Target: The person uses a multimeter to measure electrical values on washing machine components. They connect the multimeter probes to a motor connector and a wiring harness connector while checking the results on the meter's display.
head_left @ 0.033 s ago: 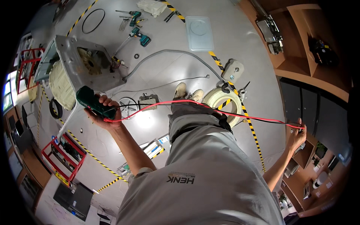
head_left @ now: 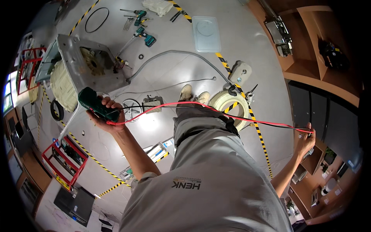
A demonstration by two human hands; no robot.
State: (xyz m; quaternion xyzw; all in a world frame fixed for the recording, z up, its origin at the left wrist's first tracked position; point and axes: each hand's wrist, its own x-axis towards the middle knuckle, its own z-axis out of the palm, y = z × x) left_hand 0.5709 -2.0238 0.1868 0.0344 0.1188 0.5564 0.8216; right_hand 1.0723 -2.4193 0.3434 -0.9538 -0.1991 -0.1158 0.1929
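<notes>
My left hand (head_left: 107,119) is closed round a dark green multimeter (head_left: 92,101), held up over the floor to the left. A red test lead (head_left: 152,108) and a black test lead (head_left: 170,107) run from it across my body. On the far right, my right hand (head_left: 305,141) pinches both leads close to their ends; the tips are hidden in the fingers. The leads hang a little slack between the hands. Beyond the multimeter stands an opened grey metal appliance cabinet (head_left: 71,58), with a cream round tub (head_left: 63,89) beside it.
A grey hose (head_left: 170,52) arcs over the floor past a cream ring (head_left: 245,110) near my shoes (head_left: 186,92). Farther off lie power drills (head_left: 146,38) and a pale blue panel (head_left: 206,34). Red-framed racks (head_left: 65,162) stand left; brown shelving (head_left: 307,42) is on the right.
</notes>
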